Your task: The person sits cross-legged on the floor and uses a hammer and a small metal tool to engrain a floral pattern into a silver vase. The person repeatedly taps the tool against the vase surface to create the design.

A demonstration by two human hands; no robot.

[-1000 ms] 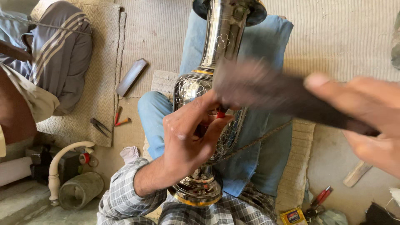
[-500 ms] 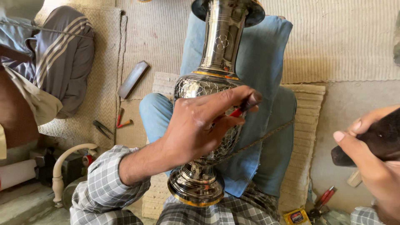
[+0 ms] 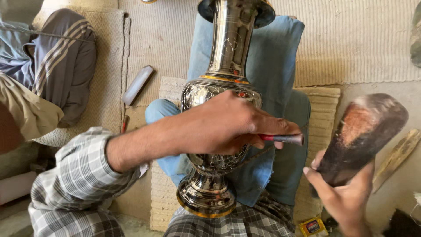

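Vase [image 3: 221, 131] lies under left hand [image 3: 228, 125] gripping chisel [image 3: 285, 139]; right hand [image 3: 346, 197] grips mallet [image 3: 362, 136].

The left hand [image 3: 228, 125] hides the vase's [image 3: 221, 87] belly and the tool's [image 3: 287, 139] handle.

- Your tall engraved metal vase [image 3: 219, 105] looks like polished silver-coloured metal, mirror-glossy, with fine chased patterns and thin brass-coloured bands.
- The slim chisel [image 3: 284, 139] shows a red-coated shank and a dull grey metal end.
- Your dark wooden mallet block [image 3: 359, 136] is matt, worn rough and reddish on its face.
- The blue cushion [image 3: 272, 61] is soft matt cloth.
- The beige woven mat [image 3: 351, 44] looks coarse and ribbed.
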